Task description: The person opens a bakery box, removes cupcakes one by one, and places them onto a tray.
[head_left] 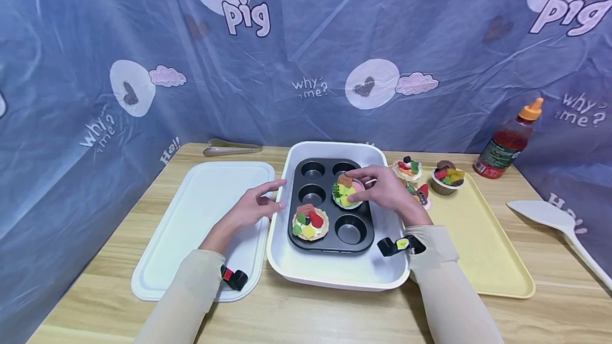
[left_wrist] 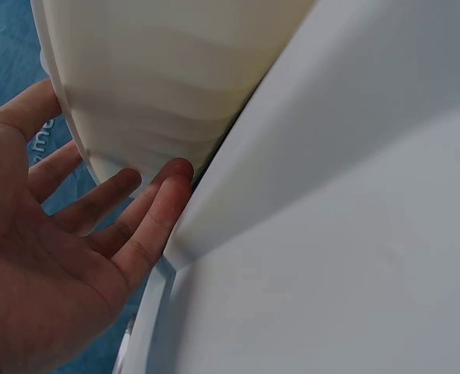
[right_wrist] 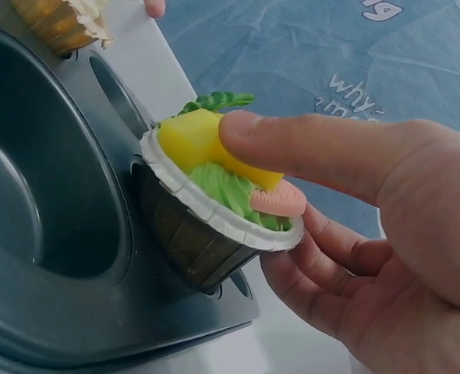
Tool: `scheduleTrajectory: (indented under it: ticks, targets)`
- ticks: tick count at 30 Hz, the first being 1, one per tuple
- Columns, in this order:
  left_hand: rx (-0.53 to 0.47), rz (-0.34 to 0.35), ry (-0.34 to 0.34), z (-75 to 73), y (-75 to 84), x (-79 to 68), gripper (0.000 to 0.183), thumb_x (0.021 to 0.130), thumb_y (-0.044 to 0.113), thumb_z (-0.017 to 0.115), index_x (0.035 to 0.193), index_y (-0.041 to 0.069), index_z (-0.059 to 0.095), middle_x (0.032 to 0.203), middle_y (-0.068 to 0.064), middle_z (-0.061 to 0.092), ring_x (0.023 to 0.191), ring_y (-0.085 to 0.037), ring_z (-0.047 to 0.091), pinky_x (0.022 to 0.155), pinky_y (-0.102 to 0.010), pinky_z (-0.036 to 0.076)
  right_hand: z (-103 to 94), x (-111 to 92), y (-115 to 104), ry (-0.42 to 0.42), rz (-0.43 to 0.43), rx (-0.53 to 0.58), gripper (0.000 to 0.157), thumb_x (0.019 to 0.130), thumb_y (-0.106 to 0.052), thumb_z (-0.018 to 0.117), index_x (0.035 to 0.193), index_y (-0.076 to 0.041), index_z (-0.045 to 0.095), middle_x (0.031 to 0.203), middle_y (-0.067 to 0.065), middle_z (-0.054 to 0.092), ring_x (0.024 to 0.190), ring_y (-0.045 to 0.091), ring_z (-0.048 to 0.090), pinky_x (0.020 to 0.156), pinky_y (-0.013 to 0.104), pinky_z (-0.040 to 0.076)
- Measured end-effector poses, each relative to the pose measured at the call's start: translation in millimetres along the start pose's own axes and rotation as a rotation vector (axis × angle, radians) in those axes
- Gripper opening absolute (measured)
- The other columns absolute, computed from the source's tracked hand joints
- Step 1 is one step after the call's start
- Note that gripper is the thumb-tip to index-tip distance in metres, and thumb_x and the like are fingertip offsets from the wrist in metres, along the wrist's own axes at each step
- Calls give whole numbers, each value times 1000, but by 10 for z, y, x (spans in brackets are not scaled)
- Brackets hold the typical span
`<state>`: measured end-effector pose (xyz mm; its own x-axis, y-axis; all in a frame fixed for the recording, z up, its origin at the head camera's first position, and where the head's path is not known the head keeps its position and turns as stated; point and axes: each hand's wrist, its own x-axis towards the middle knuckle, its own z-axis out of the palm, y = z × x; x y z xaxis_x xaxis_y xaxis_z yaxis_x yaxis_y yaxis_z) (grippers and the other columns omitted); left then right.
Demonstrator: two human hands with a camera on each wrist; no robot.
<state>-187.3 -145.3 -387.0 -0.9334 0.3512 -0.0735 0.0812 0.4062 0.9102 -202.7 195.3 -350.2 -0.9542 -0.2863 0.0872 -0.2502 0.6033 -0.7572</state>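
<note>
My right hand (head_left: 384,187) pinches a toy cupcake (head_left: 345,195) topped with yellow pieces, green cream and a pink piece. In the right wrist view the thumb lies on its topping, and the cup, with its white pleated rim, tilts close over the dark muffin tin (right_wrist: 58,312). That tin rests inside a white rectangular tub (head_left: 334,275). A fruit-topped tart (head_left: 311,223) sits in the tin's near left cup. My left hand (head_left: 251,206) is at the tub's left rim, fingers loosely extended; its fingertips meet the tub's outer wall in the left wrist view.
A white tray (head_left: 201,216) lies left of the tub, with metal tongs (head_left: 234,147) behind it. On the right, a yellow tray (head_left: 483,248) bears several toy desserts, among them a brown cupcake (head_left: 447,178). Beyond it are a sauce bottle (head_left: 504,145) and a white spoon (head_left: 550,214).
</note>
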Motion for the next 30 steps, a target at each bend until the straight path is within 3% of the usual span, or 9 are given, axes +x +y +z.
scheduleTrajectory:
  ticks: [14,30]
  targets:
    - [-13,-11,-1,-1,-23,18,61,95,23,71,152,22,48,151,-11,49,97,-18,66,78,-29,55,-39,-29,-76,40,-3,-12,57,73,-20,92,126,-12,72,119,11,72,101,27,64,78,33,53]
    - [-34,1,-7,-6,-6,2,61,96,22,70,152,20,47,151,-15,48,95,-16,67,79,-30,56,-306,-216,-208,128,48,22,58,77,-24,89,131,-12,69,127,13,68,107,29,64,80,28,52]
